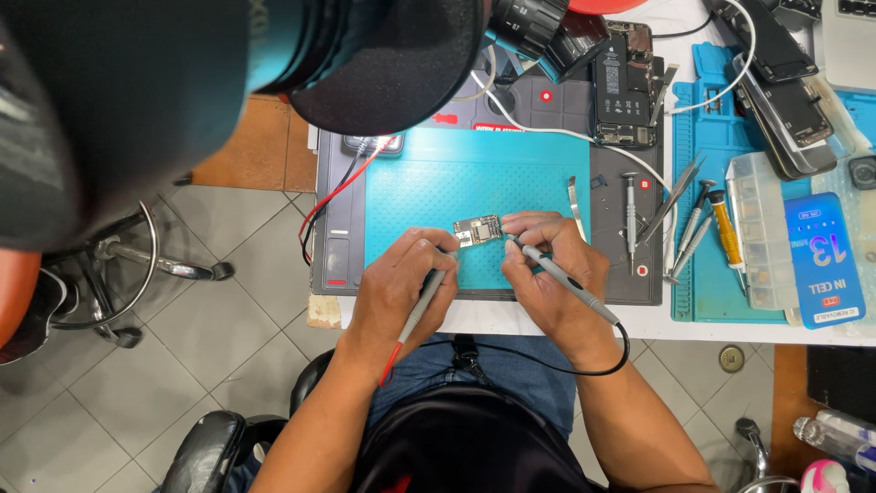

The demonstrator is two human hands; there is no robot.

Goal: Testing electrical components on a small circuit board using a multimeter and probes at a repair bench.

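Head view, read left to right. At centre frame a teal work mat (429, 196) lies on a dark grey base on the worktop (547, 319). Small red labels sit on the grey base at upper centre. At right, a blue rectangular package (824, 260) with white print lies flat beside a clear compartment box (756, 233).

A small circuit board (477, 230) lies on the lower middle of the teal mat, between both hands.

Left hand (401, 283): fingers curled, pen-style grip closed on a grey probe (425, 301) with a red lead, tip angled up toward the board's left edge.

Right hand (552, 274): fingertips rest at the board's right edge, grip closed on a second grey probe (566, 278) with a black lead (547, 365), looping below the wrist.

Screwdrivers (693, 219) lie right of the mat. An opened phone (623, 87) lies at upper centre-right.
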